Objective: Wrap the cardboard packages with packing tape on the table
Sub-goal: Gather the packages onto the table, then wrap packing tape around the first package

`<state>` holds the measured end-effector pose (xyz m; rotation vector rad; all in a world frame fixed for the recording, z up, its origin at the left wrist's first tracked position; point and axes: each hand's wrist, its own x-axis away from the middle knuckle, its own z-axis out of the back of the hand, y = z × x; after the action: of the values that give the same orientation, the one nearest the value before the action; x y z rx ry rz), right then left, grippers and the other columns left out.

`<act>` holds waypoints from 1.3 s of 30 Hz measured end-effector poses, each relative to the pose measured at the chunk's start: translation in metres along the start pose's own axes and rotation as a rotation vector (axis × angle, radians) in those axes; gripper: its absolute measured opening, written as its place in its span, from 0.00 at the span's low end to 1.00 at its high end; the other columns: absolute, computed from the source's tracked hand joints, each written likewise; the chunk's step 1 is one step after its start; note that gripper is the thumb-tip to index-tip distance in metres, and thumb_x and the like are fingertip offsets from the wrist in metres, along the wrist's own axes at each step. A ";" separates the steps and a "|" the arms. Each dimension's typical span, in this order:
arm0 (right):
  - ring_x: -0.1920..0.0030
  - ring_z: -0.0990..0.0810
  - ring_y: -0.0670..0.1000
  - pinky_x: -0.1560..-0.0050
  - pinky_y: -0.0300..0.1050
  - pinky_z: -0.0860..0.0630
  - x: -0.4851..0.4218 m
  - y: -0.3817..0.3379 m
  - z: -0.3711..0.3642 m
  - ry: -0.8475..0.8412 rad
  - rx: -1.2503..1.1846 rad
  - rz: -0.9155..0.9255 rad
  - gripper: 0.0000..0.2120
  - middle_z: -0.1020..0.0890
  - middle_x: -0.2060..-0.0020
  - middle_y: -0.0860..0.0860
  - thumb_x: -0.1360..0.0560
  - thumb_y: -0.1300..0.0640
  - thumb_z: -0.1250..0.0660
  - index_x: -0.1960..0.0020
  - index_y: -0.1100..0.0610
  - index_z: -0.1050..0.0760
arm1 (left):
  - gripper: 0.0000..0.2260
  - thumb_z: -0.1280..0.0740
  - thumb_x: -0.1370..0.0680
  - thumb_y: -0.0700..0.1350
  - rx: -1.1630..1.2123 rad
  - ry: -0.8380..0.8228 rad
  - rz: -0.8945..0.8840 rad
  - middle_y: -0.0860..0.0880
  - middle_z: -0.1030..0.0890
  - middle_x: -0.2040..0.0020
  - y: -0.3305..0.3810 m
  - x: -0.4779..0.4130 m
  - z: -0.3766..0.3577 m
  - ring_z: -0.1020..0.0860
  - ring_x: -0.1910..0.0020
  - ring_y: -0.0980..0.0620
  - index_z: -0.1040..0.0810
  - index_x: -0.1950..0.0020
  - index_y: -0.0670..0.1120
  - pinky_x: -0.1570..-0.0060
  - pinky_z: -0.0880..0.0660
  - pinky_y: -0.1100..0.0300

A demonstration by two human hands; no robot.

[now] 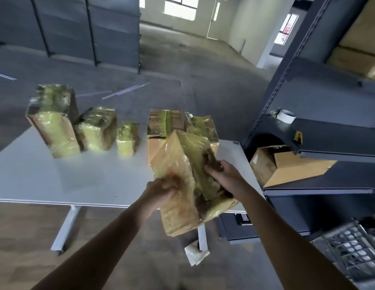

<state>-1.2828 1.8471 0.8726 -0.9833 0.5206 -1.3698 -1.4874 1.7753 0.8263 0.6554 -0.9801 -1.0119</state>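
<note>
**Hands.** The left hand (161,190) grips the left face of the held package (176,214), fingers curled into its glossy tape skin. The right hand (222,174) grips the right face, fingers likewise curled and pressed into the wrap. The package stands tilted between the two hands, its top leaning toward 12 o'clock.

**Edges and room.** The lower end of the held package hangs past the near edge of the table (56,181), which runs from 9 to 3 o'clock beneath both forearms. The table's right edge lies at 3 o'clock of the right hand, near the dark rack (333,132), with only a narrow gap between. A broad bare stretch of table top lies open at 9 to 10 o'clock of the left hand.

**Count.**
- Six packages in all: one held and five on the table.
- At 10 o'clock three stand upright in a row: the tall package (54,126), the middle package (96,130) just beside it, and the small package (128,138) slightly apart.
- At 12 o'clock, partly hidden behind the held one, are the rear left package (159,124), with bare cardboard showing low down, and the rear right package (203,125).
- One roll of tape (286,116) sits on a rack shelf at 2 o'clock.
- One open box (287,170) sits on a lower shelf at 3 o'clock.
- One crate (350,250) is at 4 o'clock.
- One crumpled white sheet (196,255) lies on the floor at 6 o'clock.
</note>
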 end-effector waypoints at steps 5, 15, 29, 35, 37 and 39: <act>0.55 0.22 0.45 0.59 0.42 0.29 -0.042 -0.022 -0.021 -0.092 0.235 0.169 0.14 0.21 0.57 0.45 0.27 0.42 0.31 0.51 0.50 0.28 | 0.13 0.40 0.19 0.51 0.359 0.035 0.112 0.44 0.19 0.54 0.020 -0.023 0.012 0.18 0.57 0.47 0.23 0.53 0.43 0.57 0.18 0.48; 0.48 0.21 0.50 0.47 0.51 0.23 -0.146 -0.071 -0.085 -0.444 0.508 0.485 0.28 0.21 0.45 0.50 0.28 0.35 0.35 0.37 0.52 0.30 | 0.22 0.36 0.22 0.59 0.656 0.127 0.282 0.42 0.18 0.55 0.009 -0.077 0.062 0.18 0.57 0.44 0.22 0.44 0.41 0.64 0.20 0.52; 0.55 0.21 0.53 0.62 0.45 0.29 -0.217 -0.094 -0.191 -0.436 0.548 0.537 0.12 0.21 0.58 0.48 0.21 0.46 0.38 0.46 0.54 0.27 | 0.15 0.33 0.21 0.46 0.810 0.379 0.391 0.37 0.17 0.61 -0.061 -0.139 0.109 0.17 0.65 0.41 0.23 0.49 0.32 0.63 0.18 0.49; 0.54 0.19 0.56 0.61 0.45 0.30 -0.220 -0.101 -0.230 -0.242 0.712 0.536 0.15 0.18 0.55 0.53 0.22 0.43 0.37 0.47 0.54 0.25 | 0.14 0.32 0.22 0.45 0.861 0.292 0.403 0.39 0.18 0.63 -0.092 -0.158 0.136 0.17 0.66 0.43 0.23 0.51 0.32 0.65 0.18 0.50; 0.56 0.19 0.56 0.62 0.45 0.31 -0.222 -0.105 -0.233 -0.215 0.732 0.509 0.14 0.18 0.58 0.53 0.22 0.43 0.37 0.50 0.54 0.26 | 0.13 0.31 0.23 0.44 0.879 0.264 0.401 0.39 0.19 0.62 -0.094 -0.160 0.143 0.17 0.66 0.44 0.23 0.52 0.34 0.66 0.18 0.52; 0.56 0.19 0.56 0.63 0.45 0.31 -0.223 -0.106 -0.232 -0.192 0.733 0.476 0.14 0.18 0.60 0.53 0.23 0.42 0.36 0.51 0.54 0.26 | 0.14 0.30 0.23 0.47 0.838 0.220 0.405 0.39 0.18 0.58 -0.094 -0.159 0.148 0.17 0.64 0.45 0.23 0.50 0.35 0.66 0.19 0.53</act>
<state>-1.5686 2.0064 0.7869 -0.3457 0.0690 -0.9052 -1.6877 1.8795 0.7557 1.1635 -1.2696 -0.1293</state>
